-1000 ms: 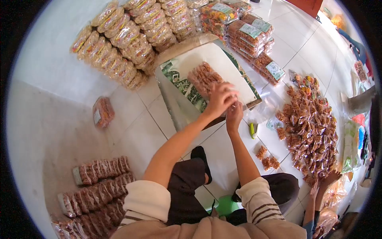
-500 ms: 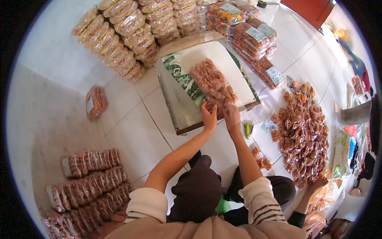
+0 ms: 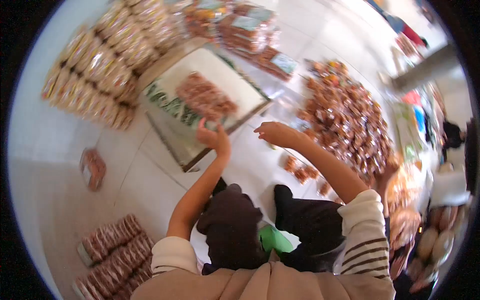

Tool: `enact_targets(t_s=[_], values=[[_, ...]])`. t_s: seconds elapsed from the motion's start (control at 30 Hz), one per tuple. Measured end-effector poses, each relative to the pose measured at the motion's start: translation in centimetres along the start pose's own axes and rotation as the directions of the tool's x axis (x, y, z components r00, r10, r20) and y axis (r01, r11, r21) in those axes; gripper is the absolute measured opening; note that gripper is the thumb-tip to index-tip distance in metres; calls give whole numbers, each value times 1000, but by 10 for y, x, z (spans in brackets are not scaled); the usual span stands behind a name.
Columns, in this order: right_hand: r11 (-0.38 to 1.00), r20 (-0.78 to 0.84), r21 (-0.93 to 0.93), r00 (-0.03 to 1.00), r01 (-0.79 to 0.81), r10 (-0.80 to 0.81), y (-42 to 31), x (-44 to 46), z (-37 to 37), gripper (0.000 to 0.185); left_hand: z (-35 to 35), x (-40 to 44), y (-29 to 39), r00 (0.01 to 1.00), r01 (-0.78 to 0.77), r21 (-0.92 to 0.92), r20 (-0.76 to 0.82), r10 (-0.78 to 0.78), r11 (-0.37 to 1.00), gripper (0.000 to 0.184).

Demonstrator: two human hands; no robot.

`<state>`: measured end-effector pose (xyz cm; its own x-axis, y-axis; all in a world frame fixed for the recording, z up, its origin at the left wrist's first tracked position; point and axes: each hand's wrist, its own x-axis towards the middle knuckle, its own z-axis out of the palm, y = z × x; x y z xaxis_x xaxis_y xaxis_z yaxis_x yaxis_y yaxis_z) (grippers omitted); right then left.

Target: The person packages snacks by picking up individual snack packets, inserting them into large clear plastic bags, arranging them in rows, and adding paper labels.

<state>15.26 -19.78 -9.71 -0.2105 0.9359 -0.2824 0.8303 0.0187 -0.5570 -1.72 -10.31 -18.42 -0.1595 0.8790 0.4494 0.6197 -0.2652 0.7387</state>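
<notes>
A clear plastic bag of brown snack pieces (image 3: 205, 95) lies on the white and green top of a low box (image 3: 172, 145). At the bag's near end is my left hand (image 3: 214, 137), its thumb and fingers closed on the gathered plastic. My right hand (image 3: 277, 134) is off to the right of the box, over the floor, fingers loosely stretched and nothing visible in them. Just beneath it shows a small part of a yellow-green stapler (image 3: 272, 146), mostly hidden by the hand. Motion blurs the view.
Stacked bags of pale snacks (image 3: 95, 75) stand at the back left. Labelled brown packs (image 3: 250, 30) are behind the box. A heap of small brown packets (image 3: 345, 115) covers the right floor. Filled bags (image 3: 115, 250) lie lower left. Another person's hand (image 3: 387, 170) is by the heap.
My right hand has left the bag's end and moved right toward the stapler. My left hand stays at the bag. The whole view has turned and shifted.
</notes>
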Motion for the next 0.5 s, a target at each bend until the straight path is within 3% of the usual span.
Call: enact_targets(t_s=[0.03,0.07,0.1,0.13,0.17,0.2,0.23,0.27,0.33,0.37,0.43,0.47,0.5], values=[[997,-171,70,985,25,-13,14,-28,-5,24,-4,-5,16,999,-16,-34,44,18,999,40],[990,-338,127,941,67,-20,30,-60,-7,23,-16,-7,38,976,-181,-188,88,200,965,38],[967,-401,253,908,-17,121,41,-92,-11,21,-23,-9,57,923,-324,-341,92,375,882,36],[956,-471,288,862,-50,187,51,-123,-14,20,-21,-13,70,843,-326,-506,226,488,798,36],[956,-603,294,773,-13,196,86,-150,4,20,-19,-17,88,698,-407,-567,312,644,716,36],[904,-581,365,704,-224,409,77,-177,1,20,-18,-20,106,518,-466,-631,375,769,621,36],[859,-596,433,627,-274,501,92,-198,14,19,-11,-25,120,294,-442,-698,481,826,563,37],[806,-599,502,547,-313,585,107,-213,32,19,-8,-35,132,115,-433,-689,597,794,581,38],[798,-638,480,479,-365,603,126,-227,72,19,11,-62,133,-203,-494,-636,747,633,593,41],[794,-683,445,417,-415,600,133,-231,92,18,20,-80,131,-216,-499,-633,752,623,592,41],[798,-650,499,464,-337,602,142,-218,135,17,42,-120,123,-279,-584,-413,911,305,699,46],[748,-605,626,467,-221,645,149,-204,163,18,57,-140,110,-221,-534,-380,925,308,755,47],[737,-554,627,521,-252,649,133,-194,163,19,72,-163,88,-164,-479,-348,937,308,806,48]])
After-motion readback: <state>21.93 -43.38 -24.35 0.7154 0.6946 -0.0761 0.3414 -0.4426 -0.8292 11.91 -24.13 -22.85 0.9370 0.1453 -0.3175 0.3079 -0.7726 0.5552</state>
